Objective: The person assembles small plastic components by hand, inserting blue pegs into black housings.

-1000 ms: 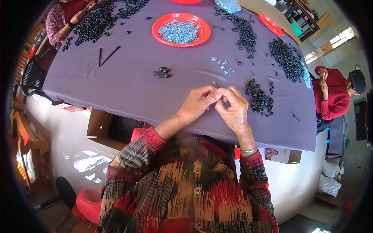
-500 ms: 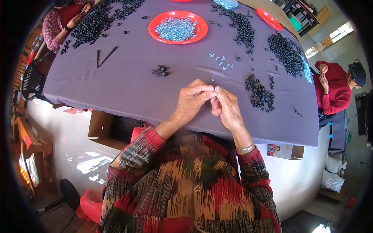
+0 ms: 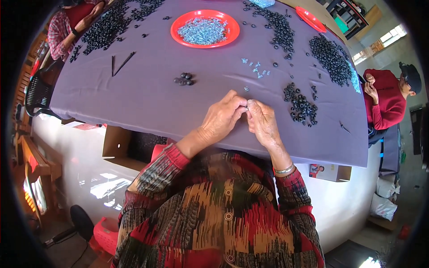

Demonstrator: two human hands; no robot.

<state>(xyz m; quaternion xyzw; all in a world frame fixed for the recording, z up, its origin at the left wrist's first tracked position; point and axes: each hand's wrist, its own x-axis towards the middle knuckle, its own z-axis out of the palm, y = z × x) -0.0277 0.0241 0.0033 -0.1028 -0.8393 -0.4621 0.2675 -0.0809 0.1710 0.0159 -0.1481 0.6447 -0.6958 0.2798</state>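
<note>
My left hand (image 3: 222, 114) and my right hand (image 3: 263, 123) meet at the fingertips above the near edge of the cloth-covered table (image 3: 147, 102). Both are closed in a pinch, thumbs and fingers pressed together. Whatever lies between them is too small and too covered to make out. Just beyond my fingertips rests a tiny clear bead cluster (image 3: 246, 89). Several more clear beads (image 3: 257, 70) are scattered farther off. A loose pile of black beads (image 3: 302, 107) spreads to the right of my right hand, and a small group of black beads (image 3: 184, 79) sits to the left.
A red plate (image 3: 178, 39) of pale blue beads stands at the far middle, another red plate (image 3: 310, 18) at far right. Big black bead heaps (image 3: 105, 31) lie around. Two dark thin sticks (image 3: 124, 64) rest left. Co-workers sit left and right (image 3: 389, 98). An open cardboard box (image 3: 117, 145) stands below.
My fingertips have shifted slightly against each other, and the right hand's lower fingers have drawn in. Both hands stay together in nearly the same place. The view has moved a little.
</note>
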